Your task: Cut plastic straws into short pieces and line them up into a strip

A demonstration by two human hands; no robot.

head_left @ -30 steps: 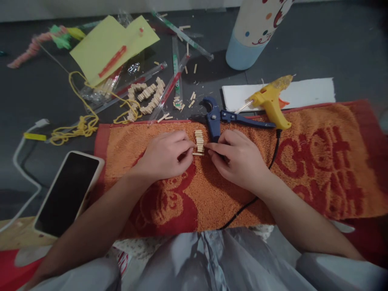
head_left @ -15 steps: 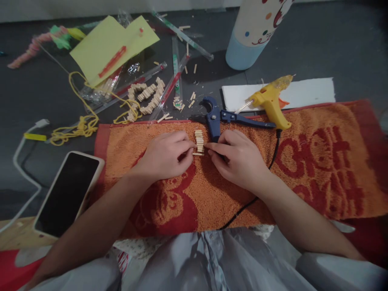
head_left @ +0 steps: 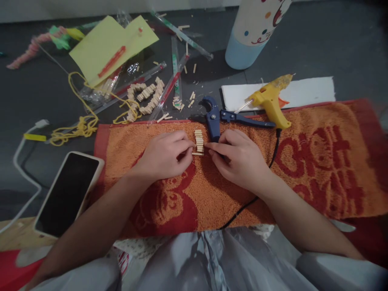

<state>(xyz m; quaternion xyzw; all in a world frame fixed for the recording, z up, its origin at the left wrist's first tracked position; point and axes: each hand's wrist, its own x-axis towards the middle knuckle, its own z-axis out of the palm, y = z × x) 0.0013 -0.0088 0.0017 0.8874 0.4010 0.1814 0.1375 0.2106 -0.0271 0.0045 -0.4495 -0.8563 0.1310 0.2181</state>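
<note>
A short column of small wooden sticks (head_left: 199,140) lies on the orange and red towel (head_left: 224,202). One more stick (head_left: 198,154) lies across its lower end. At the column's left side is my left hand (head_left: 169,154), fingers curled, thumb and index tips close together at the lower stick's left end; whether they grip it is unclear. My right hand (head_left: 241,158) rests at the right side, its index fingertip by the column and its fingers bent. A blue cutter (head_left: 214,117) lies just above my right hand, its lower handle partly hidden behind the fingers.
A yellow glue gun (head_left: 271,101) lies on a white board (head_left: 312,92), its black cord crossing the towel. Behind stands a bottle (head_left: 245,44). Stick pieces, plastic tubes, yellow cord (head_left: 81,127) and yellow paper (head_left: 100,48) lie at the back left; a phone (head_left: 68,194) is at left.
</note>
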